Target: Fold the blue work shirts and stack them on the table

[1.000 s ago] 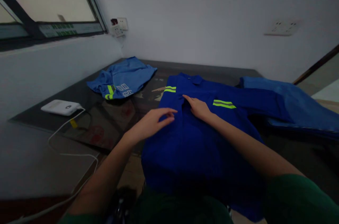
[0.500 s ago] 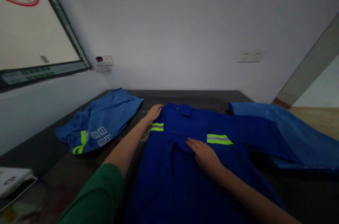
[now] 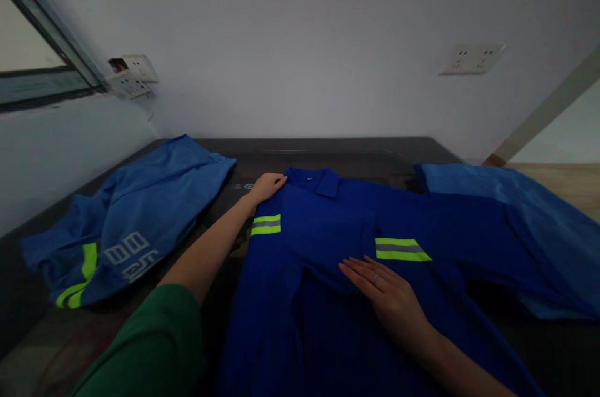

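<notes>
A deep-blue cloth jacket (image 3: pixel 323 216) lies front up on the dark, smooth worktop (image 3: pixel 328 148), between two paler blue garments. Its pointed collar (image 3: pixel 327 184) is turned down, and yellow-green bands with grey centres cross the chest. The weave looks matt; below the bands the front sags into a curved, shadowed fold. One sleeve stretches over the flat, faded garment (image 3: pixel 557 216) on the right; the crumpled garment (image 3: pixel 159 197) on the left shows pale printed characters.

The left hand (image 3: pixel 268 187) curls over the jacket's shoulder beside the collar; I cannot tell whether it pinches the cloth. The right hand (image 3: pixel 387 297), wearing a ring (image 3: pixel 375 278), lies flat on the chest, fingers extended and close together.

A second ago both hands were near the front opening, the right one pointing; a white device with a cable, then visible, has left the view.
</notes>
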`<state>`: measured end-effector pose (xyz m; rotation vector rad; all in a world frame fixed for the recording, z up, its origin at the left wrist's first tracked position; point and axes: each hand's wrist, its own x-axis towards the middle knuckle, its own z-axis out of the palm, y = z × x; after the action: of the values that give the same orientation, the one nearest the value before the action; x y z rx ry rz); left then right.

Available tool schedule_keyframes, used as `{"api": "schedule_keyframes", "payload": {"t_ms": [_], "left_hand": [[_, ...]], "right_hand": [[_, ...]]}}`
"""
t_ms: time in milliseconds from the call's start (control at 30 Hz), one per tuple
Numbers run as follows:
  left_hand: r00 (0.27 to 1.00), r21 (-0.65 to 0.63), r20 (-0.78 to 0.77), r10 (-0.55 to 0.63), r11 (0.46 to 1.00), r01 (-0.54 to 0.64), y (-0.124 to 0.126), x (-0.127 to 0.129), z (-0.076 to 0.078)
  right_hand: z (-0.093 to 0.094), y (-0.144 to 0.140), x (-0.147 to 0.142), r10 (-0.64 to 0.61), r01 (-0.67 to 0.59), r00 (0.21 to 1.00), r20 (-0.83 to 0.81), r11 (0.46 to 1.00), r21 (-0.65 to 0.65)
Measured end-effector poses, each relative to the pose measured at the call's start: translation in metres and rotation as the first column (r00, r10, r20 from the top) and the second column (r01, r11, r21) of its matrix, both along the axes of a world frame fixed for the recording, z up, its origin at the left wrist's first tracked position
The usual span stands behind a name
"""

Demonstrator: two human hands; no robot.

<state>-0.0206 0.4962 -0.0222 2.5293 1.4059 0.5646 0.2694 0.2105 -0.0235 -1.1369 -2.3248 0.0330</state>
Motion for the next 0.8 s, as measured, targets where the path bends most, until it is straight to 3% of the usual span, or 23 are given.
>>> {"api": "schedule_keyframes", "payload": {"t_ms": [233,567,700,800], "left_hand": [[0.970,0.089,-0.181,0.165,0.985,-0.151,0.000,0.004,-0.006],[0.940,0.219,-0.249,0.233,0.959,-0.180,-0.007,0.008,-0.004],[0.975,0.328,-0.174,0.142,0.941,-0.078,-0.025,0.009,0.015],[0.993,0.221,-0.038,-0.109,0.968,0.114,-0.064,0.006,0.034]], "right_hand": [[0.027,-0.003,0.009,0.049,-0.048,0.998,0.031,0.999,-0.017],[-0.006,-0.002,0.017,0.000,0.020,0.968,0.251,0.997,-0.076],[0.006,-0.010,0.007,-0.044,0.061,0.968,0.247,0.996,-0.058],[0.021,-0.014,-0.010,-0.017,0.035,0.979,0.202,0.996,-0.083]]}}
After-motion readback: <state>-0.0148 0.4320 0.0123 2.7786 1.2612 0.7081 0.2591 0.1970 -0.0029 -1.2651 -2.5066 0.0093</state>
